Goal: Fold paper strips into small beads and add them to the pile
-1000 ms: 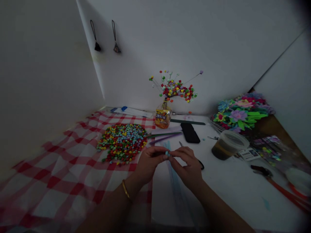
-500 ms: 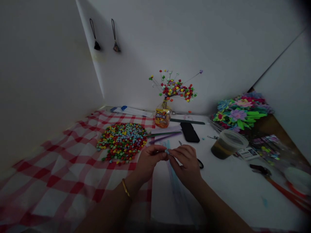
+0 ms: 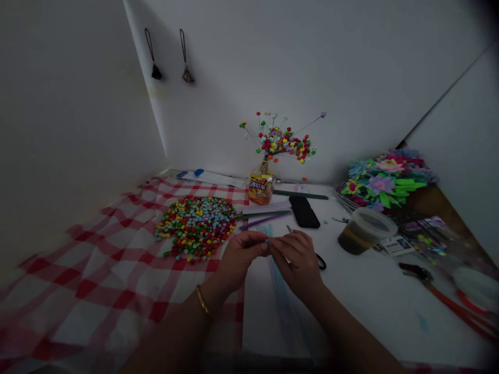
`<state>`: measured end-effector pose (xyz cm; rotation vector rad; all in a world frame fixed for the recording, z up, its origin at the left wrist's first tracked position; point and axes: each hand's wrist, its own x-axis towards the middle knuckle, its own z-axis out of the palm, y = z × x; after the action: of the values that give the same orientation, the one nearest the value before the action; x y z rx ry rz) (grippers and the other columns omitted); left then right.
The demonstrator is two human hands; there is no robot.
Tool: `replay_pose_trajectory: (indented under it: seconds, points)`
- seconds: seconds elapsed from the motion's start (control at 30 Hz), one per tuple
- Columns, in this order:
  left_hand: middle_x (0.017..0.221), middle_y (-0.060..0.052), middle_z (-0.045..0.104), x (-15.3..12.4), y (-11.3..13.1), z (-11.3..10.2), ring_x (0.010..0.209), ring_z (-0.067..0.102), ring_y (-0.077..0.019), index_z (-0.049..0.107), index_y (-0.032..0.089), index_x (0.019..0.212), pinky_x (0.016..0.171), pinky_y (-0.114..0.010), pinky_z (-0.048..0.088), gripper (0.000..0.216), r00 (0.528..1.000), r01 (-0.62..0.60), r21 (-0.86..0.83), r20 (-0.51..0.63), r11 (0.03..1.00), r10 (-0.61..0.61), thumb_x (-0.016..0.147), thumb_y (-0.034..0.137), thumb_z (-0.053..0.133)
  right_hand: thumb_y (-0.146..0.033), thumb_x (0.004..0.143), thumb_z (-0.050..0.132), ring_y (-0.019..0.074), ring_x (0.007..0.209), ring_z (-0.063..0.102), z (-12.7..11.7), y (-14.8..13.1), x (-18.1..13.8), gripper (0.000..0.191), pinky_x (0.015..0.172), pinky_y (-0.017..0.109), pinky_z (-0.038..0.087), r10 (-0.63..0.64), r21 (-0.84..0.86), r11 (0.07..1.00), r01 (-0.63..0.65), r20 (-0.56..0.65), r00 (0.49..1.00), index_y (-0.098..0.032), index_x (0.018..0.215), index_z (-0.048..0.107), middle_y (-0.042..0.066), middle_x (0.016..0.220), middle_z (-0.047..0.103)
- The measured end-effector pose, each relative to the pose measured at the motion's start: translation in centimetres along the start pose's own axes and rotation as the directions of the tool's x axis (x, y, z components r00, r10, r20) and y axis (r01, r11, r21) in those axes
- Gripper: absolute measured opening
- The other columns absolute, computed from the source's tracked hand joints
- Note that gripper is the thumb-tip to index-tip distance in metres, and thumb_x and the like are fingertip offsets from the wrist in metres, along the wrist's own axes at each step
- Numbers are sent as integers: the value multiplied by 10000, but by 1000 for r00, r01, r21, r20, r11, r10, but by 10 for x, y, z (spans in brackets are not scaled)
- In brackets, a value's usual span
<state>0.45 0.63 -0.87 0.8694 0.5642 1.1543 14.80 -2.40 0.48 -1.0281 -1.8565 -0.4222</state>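
Piece, blue, was pinched between closed fingertips of left hand and right hand; judged light, crushable, best held edgewise.

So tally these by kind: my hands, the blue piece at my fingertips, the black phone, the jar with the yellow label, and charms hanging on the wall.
Left hand and right hand: 2
Blue piece: 1
Black phone: 1
Labelled jar: 1
Hanging charms: 2
Total: 7

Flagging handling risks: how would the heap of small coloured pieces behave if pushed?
The heap would probably spread and scatter, being many separate pieces. Each one is likely light, being tiny. The checked cloth beneath, visibly creased, might shift too.
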Motion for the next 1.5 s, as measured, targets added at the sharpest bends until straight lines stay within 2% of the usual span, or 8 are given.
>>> replay_pose_trajectory:
  seconds: [0.1,0.2,0.33,0.5,0.73,0.93,1.3,1.5]
  points:
    - [646,0,672,0,0,-1,608,609,-103,679,141,748,638,-230,477,167,1000,-24,32,-19,999,25,598,141,753,-172,777,607,187,738,623,1,1,-2,137,813,403,450,55,33,998,-55,11,998,-217,882,683,31,761,723]
    - [634,4,661,0,2,-1,608,600,-104,679,144,745,639,-234,471,135,998,-54,52,-29,997,55,621,134,730,-234,763,621,195,771,640,1,3,-4,181,778,391,482,272,162,944,-289,117,955,-213,935,673,35,790,720]
    - [620,2,645,-1,4,0,612,584,-113,686,143,745,636,-244,463,136,995,-76,145,-50,987,84,615,146,726,-318,716,666,185,753,651,0,6,-5,213,722,359,516,567,388,620,-682,379,731,-209,899,673,31,800,707]
    - [674,-7,661,-2,7,2,651,580,-123,699,154,713,655,-249,457,142,992,-82,232,-73,969,102,578,155,742,-333,638,723,187,707,635,3,6,-4,204,703,358,499,646,504,347,-791,483,591,-196,786,691,34,734,698]
    - [726,-17,669,-4,7,2,691,584,-126,706,166,756,664,-239,452,159,994,-112,319,45,941,103,602,136,729,-284,615,738,153,651,607,0,7,-2,140,669,321,476,650,550,257,-794,510,563,-208,722,688,-5,677,674]
    - [726,-27,675,-4,5,1,691,594,-142,709,172,748,661,-255,462,122,989,-147,366,26,919,147,626,166,714,-308,633,730,156,685,603,-3,6,0,188,673,305,475,612,566,239,-789,543,575,-185,763,672,18,724,673]
    - [719,-30,681,-4,3,0,692,596,-152,711,181,739,648,-254,461,103,978,-190,426,-2,885,211,637,172,703,-308,660,693,168,707,608,-3,7,-1,177,683,334,490,571,484,416,-770,520,635,-200,794,651,16,739,664]
    - [696,-24,677,-3,5,1,663,587,-142,713,185,714,631,-248,456,86,979,-182,430,-3,884,203,628,176,708,-264,667,670,160,697,604,-1,6,-3,113,687,335,470,585,491,387,-780,523,620,-216,769,657,-7,723,664]
